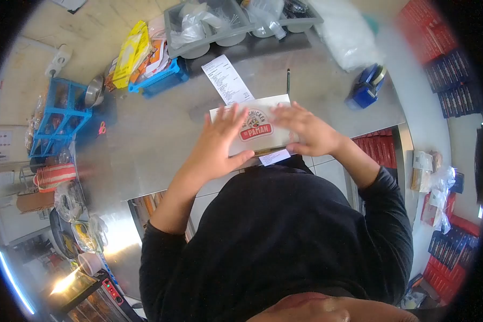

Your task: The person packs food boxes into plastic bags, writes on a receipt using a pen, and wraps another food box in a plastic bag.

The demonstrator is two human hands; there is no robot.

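A white food box [256,130] with a red chicken logo lies at the near edge of the metal counter. My left hand [218,137] rests over its left part, fingers spread and thumb along the near edge. On the other side, my right hand [307,129] lies over the right part with its fingers stretched out, slightly blurred. Neither hand is closed around the box. A long printed receipt [226,78] sticks out behind the box, and a smaller paper slip [275,157] shows below its near edge. A dark pen [288,80] lies just beyond the right hand.
A blue tape dispenser [367,88] stands at the right of the metal counter [139,145]. At the back are a grey divided tray [214,38] with plastic bags and a blue basket [158,78] with packets. Red and blue folded boxes [448,78] are stacked far right.
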